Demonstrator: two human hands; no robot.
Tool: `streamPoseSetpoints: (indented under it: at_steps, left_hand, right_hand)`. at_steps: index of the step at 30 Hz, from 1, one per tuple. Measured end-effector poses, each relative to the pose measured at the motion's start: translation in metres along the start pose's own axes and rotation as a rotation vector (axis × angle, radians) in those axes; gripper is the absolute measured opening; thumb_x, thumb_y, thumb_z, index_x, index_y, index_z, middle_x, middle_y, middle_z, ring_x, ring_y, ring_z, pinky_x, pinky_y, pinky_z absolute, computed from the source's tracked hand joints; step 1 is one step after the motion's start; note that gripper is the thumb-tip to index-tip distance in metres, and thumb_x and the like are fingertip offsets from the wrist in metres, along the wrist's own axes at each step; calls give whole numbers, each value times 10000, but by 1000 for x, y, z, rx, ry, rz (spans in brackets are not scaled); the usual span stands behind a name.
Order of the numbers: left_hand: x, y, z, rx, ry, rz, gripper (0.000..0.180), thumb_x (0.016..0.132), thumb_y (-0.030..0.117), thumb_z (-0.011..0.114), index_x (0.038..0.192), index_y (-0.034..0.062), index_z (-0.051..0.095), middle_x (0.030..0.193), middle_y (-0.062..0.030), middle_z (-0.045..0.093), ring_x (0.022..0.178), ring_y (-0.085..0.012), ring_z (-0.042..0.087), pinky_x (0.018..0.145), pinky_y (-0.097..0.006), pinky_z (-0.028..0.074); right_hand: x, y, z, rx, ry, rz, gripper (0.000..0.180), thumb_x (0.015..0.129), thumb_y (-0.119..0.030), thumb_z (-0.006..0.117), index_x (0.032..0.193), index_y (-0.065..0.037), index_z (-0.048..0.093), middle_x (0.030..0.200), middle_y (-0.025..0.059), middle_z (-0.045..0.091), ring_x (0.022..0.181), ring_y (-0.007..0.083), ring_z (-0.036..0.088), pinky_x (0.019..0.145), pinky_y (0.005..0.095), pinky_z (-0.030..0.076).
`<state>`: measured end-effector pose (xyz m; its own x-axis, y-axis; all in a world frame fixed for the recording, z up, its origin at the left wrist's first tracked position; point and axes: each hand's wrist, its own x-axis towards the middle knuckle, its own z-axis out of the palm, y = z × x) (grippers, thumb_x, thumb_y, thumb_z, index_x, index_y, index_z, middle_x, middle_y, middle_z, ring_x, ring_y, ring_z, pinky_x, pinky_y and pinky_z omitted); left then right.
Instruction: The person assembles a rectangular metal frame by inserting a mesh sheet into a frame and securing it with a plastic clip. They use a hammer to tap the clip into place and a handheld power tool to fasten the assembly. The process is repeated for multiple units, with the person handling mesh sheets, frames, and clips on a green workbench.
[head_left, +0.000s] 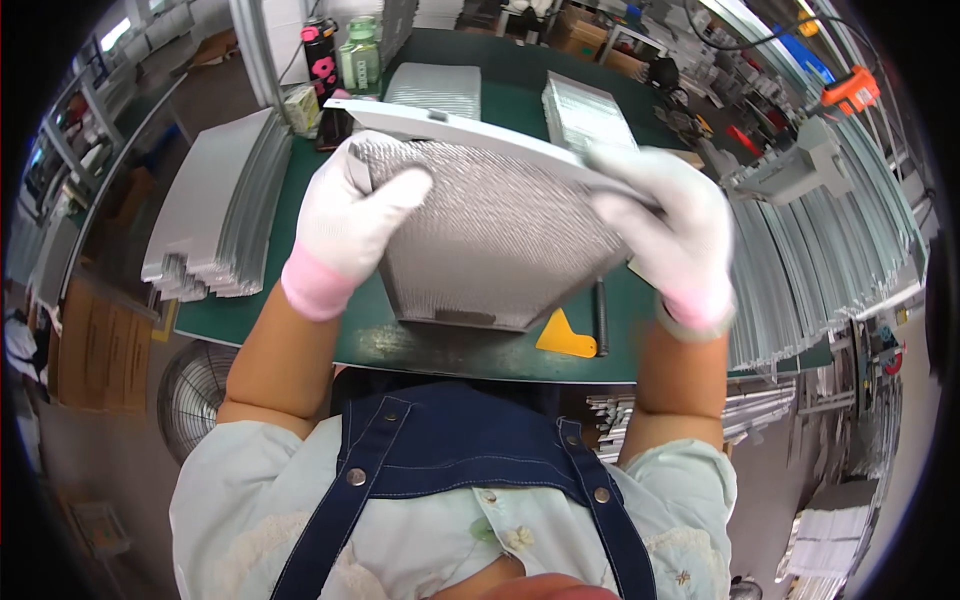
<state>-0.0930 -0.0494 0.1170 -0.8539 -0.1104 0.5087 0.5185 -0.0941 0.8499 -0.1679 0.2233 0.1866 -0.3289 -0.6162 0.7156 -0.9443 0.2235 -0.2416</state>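
My left hand (345, 225) and my right hand (675, 230), both in white gloves with pink cuffs, hold a silver textured mesh sheet (495, 245) tilted up above the green table (300, 330). A white flat panel (440, 125) lies along the sheet's top edge, pinched with it under my fingers. My left thumb presses the sheet's upper left corner; my right hand grips the upper right edge and looks blurred.
A yellow scraper (563, 338) and a dark pen-like tool (600, 315) lie near the table's front edge. Stacks of grey sheets (215, 205) sit left, more silver stacks (585, 110) at the back, long metal strips (820, 250) right. Bottles (360, 55) stand far back; a fan (195, 395) is below.
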Motion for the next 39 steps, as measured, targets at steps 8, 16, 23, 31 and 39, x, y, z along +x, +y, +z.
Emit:
streamPoseSetpoints:
  at_steps: [8,16,23,31,39]
  left_hand:
    - [-58,32,25,41,61,-130,291,943,102,668,1183,-36,577,1101,-58,671,1000,-97,598,906,-275,484]
    - [-40,-120,-2,260,-37,-311,297,992,192,622,1171,-38,564,1040,-46,650,940,-85,585,850,-267,483]
    - [-47,-99,18,441,219,44,597,845,166,759,1331,-36,477,1191,-135,608,1063,-191,628,932,-326,504]
    - [-49,-97,26,752,353,464,595,758,135,828,1276,15,562,1240,-178,596,1112,-281,619,956,-373,501]
    - [-55,-102,44,693,384,470,367,790,93,815,1095,-29,653,1060,-151,670,913,-228,664,818,-320,532]
  right_hand:
    - [-57,-56,-6,17,-1,186,429,716,4,826,1131,4,719,948,119,731,857,184,709,765,273,534]
    - [-89,74,65,598,-235,716,338,846,3,752,1178,7,691,1044,23,716,931,74,638,867,223,498]
    - [-101,76,65,546,-172,751,351,789,24,753,1135,45,695,1038,79,722,935,119,659,870,260,513]
    - [-125,71,55,700,-54,754,331,800,-2,798,1119,18,711,1003,44,719,905,101,654,849,240,507]
    - [-131,60,51,608,-21,718,319,794,2,799,1104,6,723,979,21,705,891,86,634,828,234,496]
